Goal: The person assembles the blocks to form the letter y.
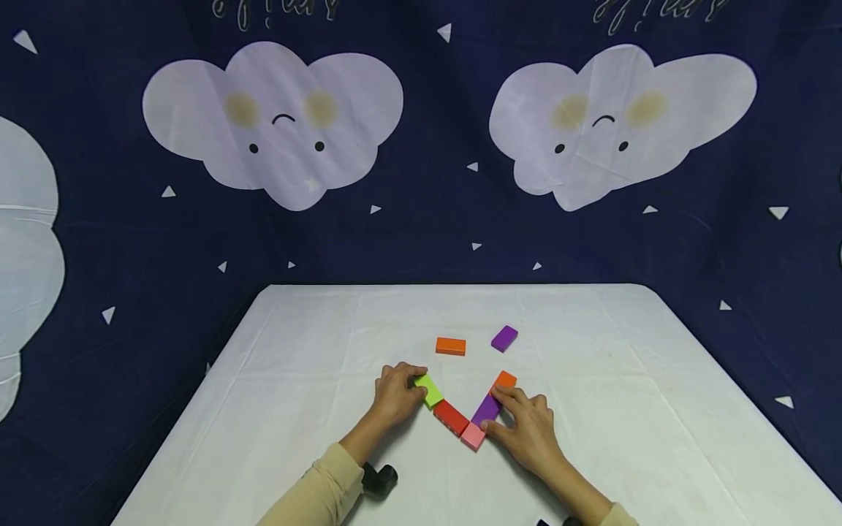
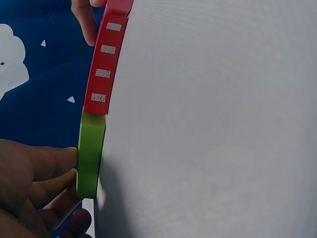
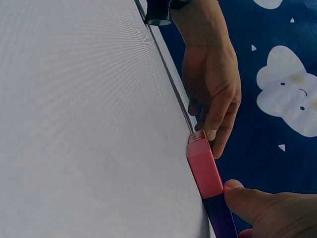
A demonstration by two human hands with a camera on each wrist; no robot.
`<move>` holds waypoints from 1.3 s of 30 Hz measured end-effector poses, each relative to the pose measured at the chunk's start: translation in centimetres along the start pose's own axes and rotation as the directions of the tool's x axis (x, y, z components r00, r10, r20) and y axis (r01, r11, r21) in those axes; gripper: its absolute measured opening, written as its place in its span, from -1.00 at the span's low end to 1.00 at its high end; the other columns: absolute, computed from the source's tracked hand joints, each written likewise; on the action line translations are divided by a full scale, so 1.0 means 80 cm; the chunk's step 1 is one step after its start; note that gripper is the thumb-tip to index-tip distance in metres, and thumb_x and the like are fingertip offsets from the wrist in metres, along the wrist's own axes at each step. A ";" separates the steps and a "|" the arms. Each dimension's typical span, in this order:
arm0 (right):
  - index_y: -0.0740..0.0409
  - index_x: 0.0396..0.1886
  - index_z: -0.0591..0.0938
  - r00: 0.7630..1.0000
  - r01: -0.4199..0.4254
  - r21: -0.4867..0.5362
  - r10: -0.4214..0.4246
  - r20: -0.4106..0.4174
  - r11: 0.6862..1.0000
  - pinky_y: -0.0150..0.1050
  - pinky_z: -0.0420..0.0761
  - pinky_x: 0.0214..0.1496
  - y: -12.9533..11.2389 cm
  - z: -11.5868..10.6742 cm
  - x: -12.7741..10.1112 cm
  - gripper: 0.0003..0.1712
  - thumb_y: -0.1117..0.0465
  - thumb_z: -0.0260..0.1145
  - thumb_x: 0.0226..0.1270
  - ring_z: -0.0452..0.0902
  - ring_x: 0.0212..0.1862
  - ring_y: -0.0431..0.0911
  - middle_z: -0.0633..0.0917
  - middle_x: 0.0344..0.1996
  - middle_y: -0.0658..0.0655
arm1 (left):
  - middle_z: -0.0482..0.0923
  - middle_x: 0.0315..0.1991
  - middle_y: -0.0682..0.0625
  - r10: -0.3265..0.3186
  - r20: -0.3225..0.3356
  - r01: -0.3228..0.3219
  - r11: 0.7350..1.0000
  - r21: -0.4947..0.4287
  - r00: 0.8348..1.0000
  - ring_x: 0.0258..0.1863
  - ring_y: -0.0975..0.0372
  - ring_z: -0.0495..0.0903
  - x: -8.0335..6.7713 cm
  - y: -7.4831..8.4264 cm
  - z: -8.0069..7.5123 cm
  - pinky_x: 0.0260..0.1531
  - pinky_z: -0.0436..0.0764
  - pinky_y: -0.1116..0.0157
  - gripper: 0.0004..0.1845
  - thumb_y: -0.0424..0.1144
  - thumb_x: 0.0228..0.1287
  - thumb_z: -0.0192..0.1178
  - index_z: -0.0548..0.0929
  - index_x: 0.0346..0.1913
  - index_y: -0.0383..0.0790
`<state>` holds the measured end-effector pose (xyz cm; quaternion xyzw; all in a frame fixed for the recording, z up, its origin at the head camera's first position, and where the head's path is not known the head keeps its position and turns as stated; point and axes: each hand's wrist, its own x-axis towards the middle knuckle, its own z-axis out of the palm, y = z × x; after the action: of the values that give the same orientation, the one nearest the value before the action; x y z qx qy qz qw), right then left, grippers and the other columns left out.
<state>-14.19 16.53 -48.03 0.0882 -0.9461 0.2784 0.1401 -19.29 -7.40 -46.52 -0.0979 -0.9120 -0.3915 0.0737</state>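
Five toy blocks form a V on the white table in the head view. My left hand point(image 1: 396, 394) pinches the lime green block point(image 1: 430, 393) at the V's upper left end, thumb and fingertips at its outer side and end. Below it runs a red block point(image 1: 451, 418), marked with silvery patches in the left wrist view, down to a pink block point(image 1: 473, 436) at the point. Up the right side go a purple block point(image 1: 485, 411) and an orange block point(image 1: 505, 380). My right hand point(image 1: 531, 431) holds the purple block, thumb by the pink joint, forefinger by the orange one.
Behind the V, a loose orange block point(image 1: 450, 346) and a second purple block point(image 1: 504, 338) lie apart on the white table point(image 1: 263, 409). A black wrist device point(image 1: 379, 481) shows beside the left sleeve. A dark blue cloth point(image 1: 447, 219) with clouds hangs behind the table.
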 end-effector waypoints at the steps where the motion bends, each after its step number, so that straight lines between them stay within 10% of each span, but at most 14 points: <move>1: 0.06 0.11 0.61 1.000 0.003 0.001 -0.003 -0.003 1.000 -0.22 0.16 -0.24 0.000 0.000 0.000 -0.30 -0.07 0.50 -0.10 0.27 -0.23 -0.08 0.62 0.04 0.01 | 0.64 -0.07 -0.13 -0.030 0.012 0.030 0.999 -0.011 0.999 -0.15 0.10 0.39 0.000 0.005 -0.003 -0.21 0.22 0.19 -0.65 -0.36 0.01 0.28 0.68 -0.04 -0.25; 22: 0.06 0.12 0.61 1.000 0.005 -0.004 -0.005 0.003 1.000 -0.23 0.16 -0.24 -0.001 -0.002 0.003 -0.30 -0.07 0.49 -0.10 0.26 -0.25 -0.09 0.62 0.04 0.01 | 0.65 -0.05 -0.07 -0.073 -0.003 0.072 0.997 -0.025 0.997 -0.12 0.10 0.40 0.042 0.001 -0.020 -0.13 0.27 0.16 -0.66 -0.27 0.11 0.29 0.66 0.00 -0.20; 39: 0.04 0.11 0.61 1.000 -0.012 -0.003 0.012 0.008 1.000 -0.23 0.17 -0.22 -0.002 -0.001 0.000 -0.31 -0.08 0.48 -0.08 0.27 -0.23 -0.10 0.62 0.05 0.00 | 0.56 0.02 -0.16 -0.024 0.173 0.037 0.997 -0.074 0.985 0.04 -0.01 0.47 0.094 0.001 -0.018 -0.01 0.48 0.09 -0.61 -0.24 0.14 0.30 0.63 0.07 -0.19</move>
<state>-14.13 16.46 -47.90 0.0832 -0.9475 0.2776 0.1348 -26.50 -7.46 -43.88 -0.1201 -0.9007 -0.4173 -0.0152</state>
